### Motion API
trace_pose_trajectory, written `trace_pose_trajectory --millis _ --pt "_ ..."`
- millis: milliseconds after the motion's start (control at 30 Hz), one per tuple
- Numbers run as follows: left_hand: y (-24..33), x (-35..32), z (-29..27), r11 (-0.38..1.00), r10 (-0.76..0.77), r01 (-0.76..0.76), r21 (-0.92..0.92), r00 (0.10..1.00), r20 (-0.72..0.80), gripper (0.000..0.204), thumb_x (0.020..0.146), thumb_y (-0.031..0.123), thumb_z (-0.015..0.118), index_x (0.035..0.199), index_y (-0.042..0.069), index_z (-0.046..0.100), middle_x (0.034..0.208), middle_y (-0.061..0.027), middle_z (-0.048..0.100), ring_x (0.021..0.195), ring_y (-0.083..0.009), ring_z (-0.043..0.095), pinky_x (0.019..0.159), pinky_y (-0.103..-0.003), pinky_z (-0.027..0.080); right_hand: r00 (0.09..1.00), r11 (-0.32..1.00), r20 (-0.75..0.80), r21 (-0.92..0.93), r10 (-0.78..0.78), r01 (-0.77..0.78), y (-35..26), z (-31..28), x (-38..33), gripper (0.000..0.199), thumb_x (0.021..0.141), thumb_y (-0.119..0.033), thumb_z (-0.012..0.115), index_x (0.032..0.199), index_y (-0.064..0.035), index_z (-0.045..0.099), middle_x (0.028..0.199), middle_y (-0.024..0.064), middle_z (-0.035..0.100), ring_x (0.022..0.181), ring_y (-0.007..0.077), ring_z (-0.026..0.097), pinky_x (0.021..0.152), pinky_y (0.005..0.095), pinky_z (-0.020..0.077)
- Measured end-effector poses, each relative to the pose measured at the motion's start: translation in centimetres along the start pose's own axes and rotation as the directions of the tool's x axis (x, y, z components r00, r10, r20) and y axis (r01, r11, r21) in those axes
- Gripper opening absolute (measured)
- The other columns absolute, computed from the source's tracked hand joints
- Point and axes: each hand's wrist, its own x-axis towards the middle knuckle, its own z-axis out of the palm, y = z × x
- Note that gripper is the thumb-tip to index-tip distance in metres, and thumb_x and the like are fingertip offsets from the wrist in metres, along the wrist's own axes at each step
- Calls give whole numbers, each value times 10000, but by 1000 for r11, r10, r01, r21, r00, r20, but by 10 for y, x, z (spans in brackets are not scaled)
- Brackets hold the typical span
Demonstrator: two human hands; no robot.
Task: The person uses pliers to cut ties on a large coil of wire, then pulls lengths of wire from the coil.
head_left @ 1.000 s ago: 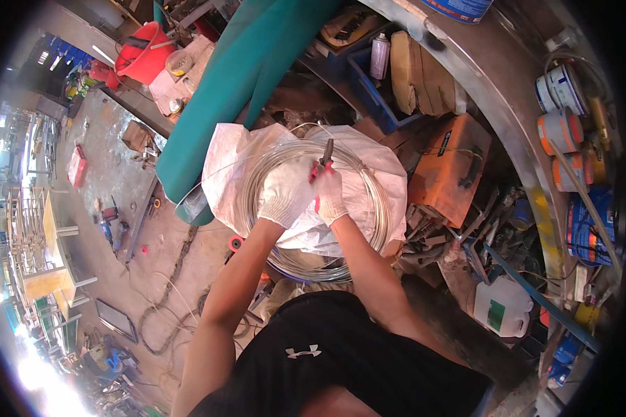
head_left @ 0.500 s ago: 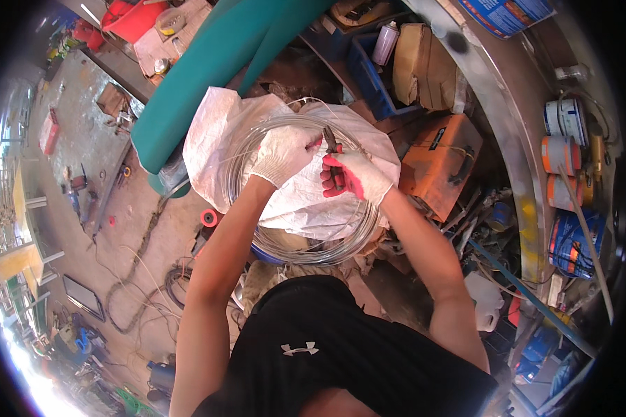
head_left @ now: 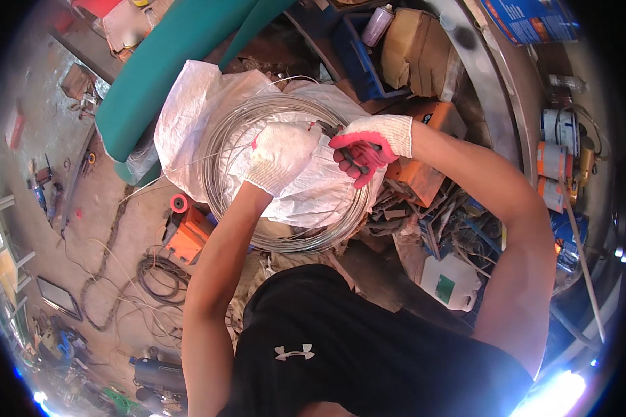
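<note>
A large coil of silvery wire lies on a crumpled white woven sack. Over the middle of the coil, my left hand, in a white knitted glove, is closed; a thin strand of wire runs out from it toward the left. My right hand, in a white glove with a red palm, grips a pair of dark pliers. The pliers' jaws point at the fingers of my left hand and meet or nearly meet them. What lies between the jaws is hidden by the glove.
A green curved piece stands beyond the sack at left. At the far right are a blue crate, a brown carton and an orange case. Cables, an orange machine and a white jug lie nearer.
My right forearm has swung outward and the wrist has turned, showing more of the red palm around the pliers. The left hand stays over the coil, and the whole view has shifted.
</note>
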Motion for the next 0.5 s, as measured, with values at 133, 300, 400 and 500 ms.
trace_pose_trajectory --millis 133,300,400,500 --pt "-2 -4 10 995 95 -91 50 991 -91 157 873 142 584 952 21 645 734 -147 686 683 -298 712 571 -419 554 996 998 -84 54 34 -30 0 15 0 259 959 -319 668 906 -69 627 772 61 628 654 216 620 633 444 562" --pt "0 -10 9 998 56 -55 9 998 -36 193 864 127 575 1014 31 649 779 -149 695 710 -314 711 605 -445 556 942 997 -334 68 -23 48 11 52 -4 232 919 -241 682 810 -63 580 672 67 554 503 197 515 416 347 422" --pt "-2 -8 10 999 27 -27 -32 999 20 192 872 119 564 1024 34 646 764 -156 689 702 -332 706 614 -464 552 945 980 -309 128 -103 149 29 47 16 209 961 -251 637 881 -62 603 661 46 547 486 167 490 423 323 406" --pt "-4 -8 15 1000 13 -13 -5 999 48 172 880 123 558 1004 29 633 786 -161 690 712 -329 705 613 -456 549 899 956 -423 196 -117 217 42 56 42 228 947 -256 636 823 -73 580 633 52 525 469 162 457 394 316 346"
